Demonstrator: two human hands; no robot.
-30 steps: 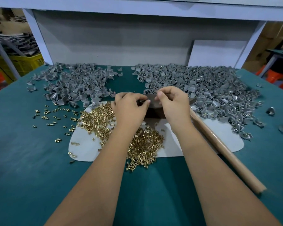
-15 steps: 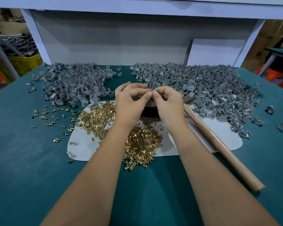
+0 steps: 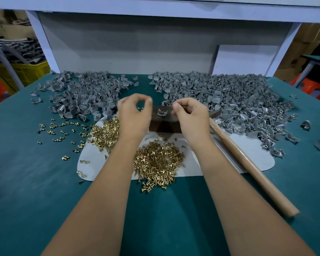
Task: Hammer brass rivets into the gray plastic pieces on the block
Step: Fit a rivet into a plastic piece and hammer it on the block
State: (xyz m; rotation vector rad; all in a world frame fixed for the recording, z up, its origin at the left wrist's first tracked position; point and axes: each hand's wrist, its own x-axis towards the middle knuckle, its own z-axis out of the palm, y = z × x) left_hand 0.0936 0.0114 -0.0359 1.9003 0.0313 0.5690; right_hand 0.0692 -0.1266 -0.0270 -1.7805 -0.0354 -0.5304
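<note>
A dark block [image 3: 162, 126] stands on a white mat [image 3: 251, 146], and one gray plastic piece [image 3: 161, 112] lies on top of it. My left hand [image 3: 134, 115] hovers just left of the block, thumb and forefinger curled into a ring with nothing visible between them. My right hand [image 3: 190, 115] is just right of the piece, fingers curled, thumb tip against the forefinger; I see nothing in it. Brass rivets [image 3: 159, 163] are heaped between my forearms. A wooden-handled hammer [image 3: 248, 163] lies to the right, untouched.
Two big heaps of gray plastic pieces fill the back of the green table, one on the left [image 3: 85, 93] and one on the right [image 3: 229, 100]. A second rivet heap [image 3: 107, 133] and scattered rivets [image 3: 63, 126] lie left. A white panel rises behind.
My hands, joined over the block before, have drawn apart sideways. The gray piece on the block is now uncovered.
</note>
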